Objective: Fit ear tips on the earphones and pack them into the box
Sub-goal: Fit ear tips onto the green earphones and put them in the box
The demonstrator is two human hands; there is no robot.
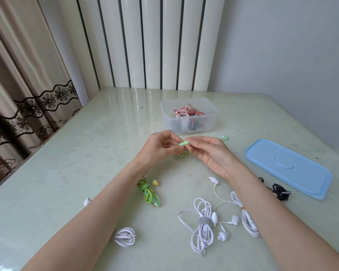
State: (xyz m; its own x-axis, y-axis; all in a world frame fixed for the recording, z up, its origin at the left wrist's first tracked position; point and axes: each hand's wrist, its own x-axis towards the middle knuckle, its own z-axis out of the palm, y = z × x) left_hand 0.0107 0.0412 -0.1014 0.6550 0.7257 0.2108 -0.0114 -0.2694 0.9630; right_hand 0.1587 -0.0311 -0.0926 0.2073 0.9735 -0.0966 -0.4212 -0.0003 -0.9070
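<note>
- Where the pale green glossy bench (86, 153) meets the wall, a white ribbed radiator (145, 42) is seen, with a lace-trimmed curtain (27, 90) at the left.
- A mint green earbud (183, 143) is pinched between the left hand (160, 147) and right hand (209, 151), both raised above the bench, just in front of the clear box (188, 116).
- The blue lid (288, 167) is laid near the right edge; bare surface is left at far left.

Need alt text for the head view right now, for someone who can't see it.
Both hands, left and right, pinch a green earbud above a pale table. Behind it an open clear box holds red-and-white earphones; its blue lid lies right, white earphones nearer.
</note>
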